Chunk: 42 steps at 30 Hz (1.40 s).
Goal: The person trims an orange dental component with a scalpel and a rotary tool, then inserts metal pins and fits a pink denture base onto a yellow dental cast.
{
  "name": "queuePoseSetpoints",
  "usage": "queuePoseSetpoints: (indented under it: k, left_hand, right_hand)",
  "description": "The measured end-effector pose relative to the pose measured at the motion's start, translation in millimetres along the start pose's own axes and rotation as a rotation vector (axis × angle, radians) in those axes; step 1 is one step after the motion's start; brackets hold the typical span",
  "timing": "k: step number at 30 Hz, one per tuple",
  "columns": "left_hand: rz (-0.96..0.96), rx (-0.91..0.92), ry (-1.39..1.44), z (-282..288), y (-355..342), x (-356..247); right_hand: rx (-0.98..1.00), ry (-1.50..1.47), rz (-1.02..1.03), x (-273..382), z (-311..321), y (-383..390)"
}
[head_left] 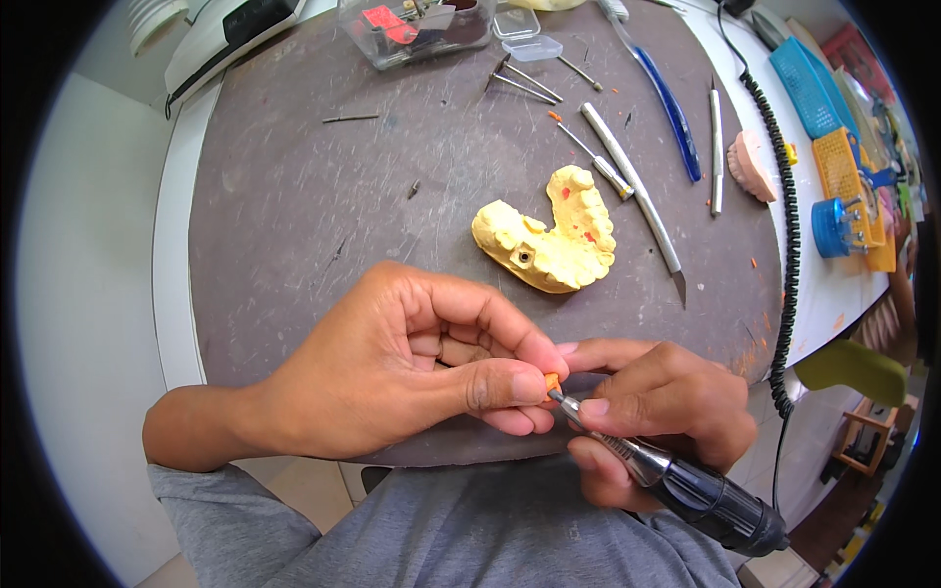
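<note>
Between the thumb and forefinger of my left hand (431,363) is pinched a small orange piece (552,382), mostly covered by the fingertips; its exact shape cannot be made out. My right hand (667,402) wraps around a rotary handpiece (676,485) with a black rear body and a metal nose. The tip of the handpiece meets the orange piece, or lies right against it. Beyond both hands, a yellow plaster dental model (559,235) rests on the dark mat, with a round hole in its near side and red marks on its teeth.
A carving knife (632,186), a small screwdriver-like tool (598,162), a blue-handled brush (668,113) and a slim metal tool (717,147) lie beyond the model. Loose burs (524,80) and a clear box (417,29) are at the back. A coiled black cord (787,245) runs down the right, near a pink dental model (751,167).
</note>
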<state>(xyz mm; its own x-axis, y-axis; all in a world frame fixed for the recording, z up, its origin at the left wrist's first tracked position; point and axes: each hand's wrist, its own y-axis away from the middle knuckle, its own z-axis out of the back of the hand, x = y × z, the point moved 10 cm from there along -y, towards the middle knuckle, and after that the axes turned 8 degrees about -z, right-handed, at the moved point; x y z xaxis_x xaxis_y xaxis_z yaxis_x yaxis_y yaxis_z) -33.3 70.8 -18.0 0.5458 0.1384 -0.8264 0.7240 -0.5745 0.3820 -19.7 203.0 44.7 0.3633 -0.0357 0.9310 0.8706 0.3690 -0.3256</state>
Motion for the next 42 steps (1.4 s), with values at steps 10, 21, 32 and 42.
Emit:
queuePoseSetpoints:
  k: [10, 21, 32, 42]
  left_hand:
    - [0.024, 0.004, -0.009, -1.2, -0.6, 0.0]
    - [-0.006, 0.014, -0.007, -1.5, -0.7, 0.2]
    - [0.011, 0.008, -0.008, -0.4, -1.3, 1.4]
    - [0.009, -0.005, 0.055, 2.0, -0.4, 3.4]
  right_hand:
    - [-0.047, -0.063, 0.008, -4.9, 2.7, 5.2]
    - [0.007, 0.032, 0.090, -3.3, 0.0, 3.9]
    - [0.001, 0.027, 0.116, -3.4, 0.9, 4.3]
    - [-0.183, -0.221, -0.011, -10.8, 18.5, 15.3]
